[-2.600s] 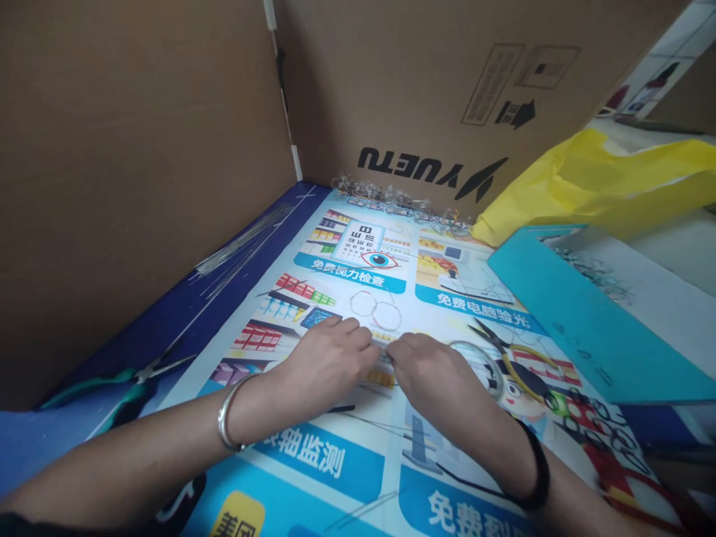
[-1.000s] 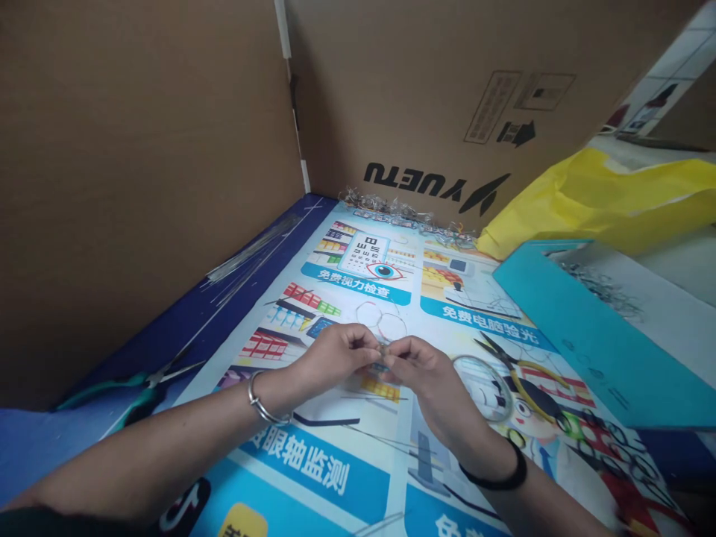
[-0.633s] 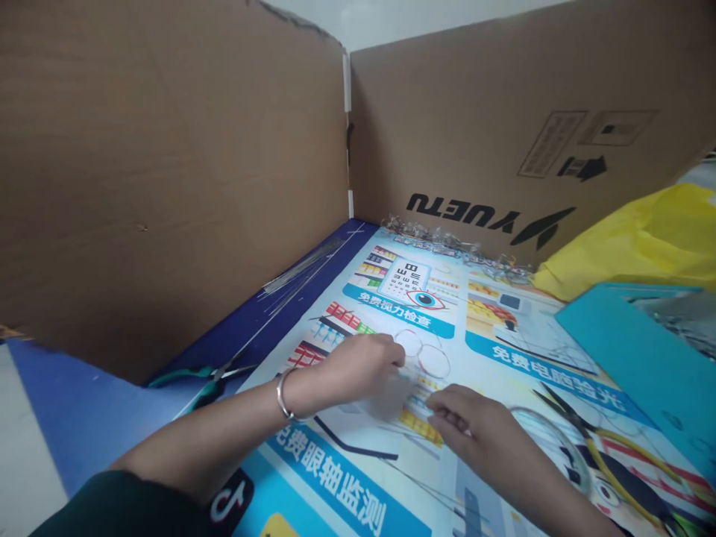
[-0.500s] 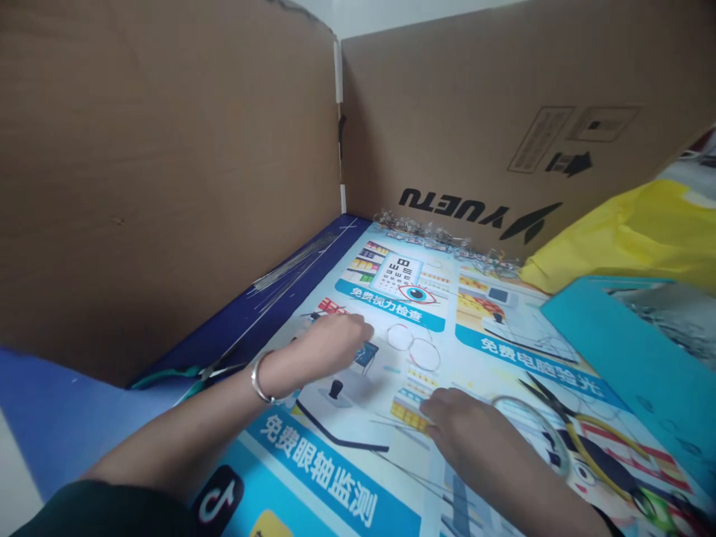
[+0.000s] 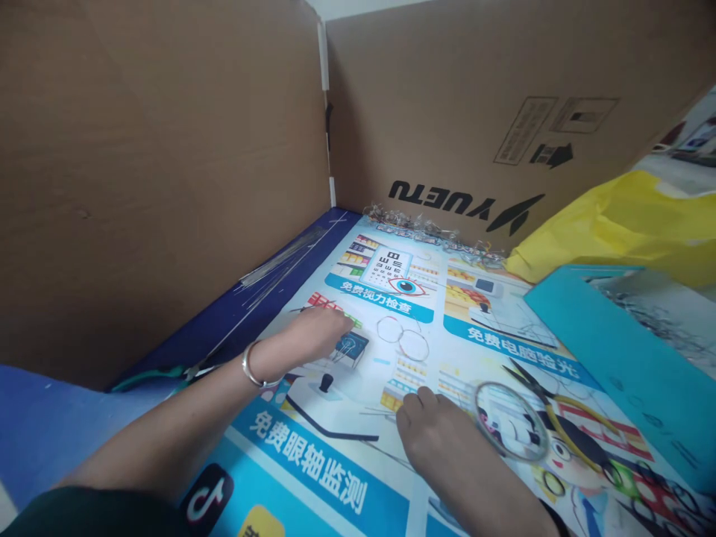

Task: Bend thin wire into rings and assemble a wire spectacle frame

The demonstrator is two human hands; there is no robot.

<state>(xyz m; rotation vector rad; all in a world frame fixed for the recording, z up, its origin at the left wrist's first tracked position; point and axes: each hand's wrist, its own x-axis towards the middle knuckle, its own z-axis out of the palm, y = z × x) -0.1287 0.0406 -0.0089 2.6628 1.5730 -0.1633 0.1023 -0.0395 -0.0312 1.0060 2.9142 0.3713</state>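
Note:
My left hand [image 5: 321, 332], with a silver bangle at the wrist, is closed above the printed poster [image 5: 358, 388]; what its fingers hold is hidden. Lower and to the right, my right hand [image 5: 428, 425] is closed near several thin wires on the poster; I cannot make out what it grips. Two thin wire loops [image 5: 412, 344] lie joined between and beyond the hands. Right of my right hand rests a round wire coil [image 5: 512, 421], beside scissors with yellow handles [image 5: 582, 429].
Cardboard walls [image 5: 168, 149] stand at the left and back. Teal-handled pliers [image 5: 148, 379] and long straight wires [image 5: 280, 261] lie at the left. A blue box [image 5: 626, 358] holding wire bits and a yellow bag [image 5: 620, 224] are at the right. Dark rings [image 5: 649, 477] lie lower right.
The whole view has shifted slightly. My right hand has moved a little left and down relative to the poster, and more of the wire coil shows. My left hand has moved slightly left.

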